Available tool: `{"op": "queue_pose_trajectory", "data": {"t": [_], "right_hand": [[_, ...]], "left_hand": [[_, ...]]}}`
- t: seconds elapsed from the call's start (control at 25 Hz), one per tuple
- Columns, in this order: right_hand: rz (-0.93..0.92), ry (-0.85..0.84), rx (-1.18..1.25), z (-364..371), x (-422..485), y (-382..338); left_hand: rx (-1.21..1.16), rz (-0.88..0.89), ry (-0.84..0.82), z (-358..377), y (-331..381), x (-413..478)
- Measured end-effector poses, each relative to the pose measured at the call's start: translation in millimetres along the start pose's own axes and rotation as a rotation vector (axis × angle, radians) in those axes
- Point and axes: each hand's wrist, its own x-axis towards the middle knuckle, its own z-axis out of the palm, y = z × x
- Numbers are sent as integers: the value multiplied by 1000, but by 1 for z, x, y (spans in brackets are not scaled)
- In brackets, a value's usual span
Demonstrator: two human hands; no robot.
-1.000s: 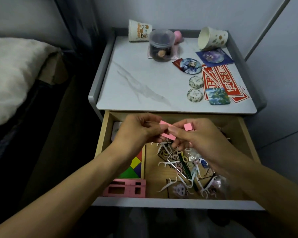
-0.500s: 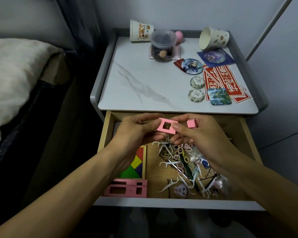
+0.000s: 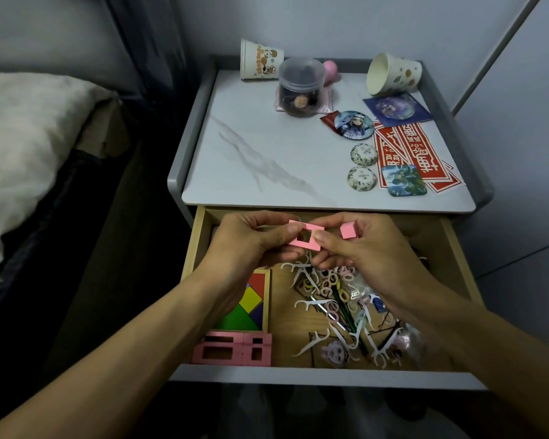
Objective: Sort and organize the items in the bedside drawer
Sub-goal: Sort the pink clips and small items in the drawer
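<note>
The wooden bedside drawer (image 3: pixel 455 248) is pulled open below me. Above its back half, my left hand (image 3: pixel 248 245) and my right hand (image 3: pixel 365 251) pinch a small pink block with a square hole (image 3: pixel 313 240) between them. My right hand also holds a small pink cube (image 3: pixel 348 231) in its fingers. In the drawer lie a colourful tangram puzzle (image 3: pixel 251 302), several pink hollow blocks (image 3: pixel 232 348) at the front left, and a heap of white floss picks and hair ties (image 3: pixel 333 299).
The marble nightstand top (image 3: pixel 251 153) carries two paper cups (image 3: pixel 260 60), a clear jar (image 3: pixel 301 87), round badges (image 3: pixel 354 125), red stickers (image 3: pixel 415 150) and small tins (image 3: pixel 363 153). A bed (image 3: pixel 23 147) lies to the left.
The pink hollow block has turned from edge-on to flat, its square hole now facing me. Both hands have stayed over the drawer's back part.
</note>
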Motion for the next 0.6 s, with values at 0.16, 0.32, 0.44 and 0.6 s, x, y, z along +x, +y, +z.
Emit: {"op": "queue_pose_trajectory", "data": {"t": [0.16, 0.32, 0.44, 0.6], "right_hand": [[-24, 27, -122, 0, 0, 1], [-51, 161, -469, -6, 2, -1], [61, 26, -469, -10, 3, -10], [25, -88, -508, -14, 6, -12]], "left_hand": [[53, 29, 23, -2, 2, 0], [88, 40, 30, -2, 5, -3], [128, 41, 25, -3, 4, -2], [169, 31, -8, -3, 2, -2]]}}
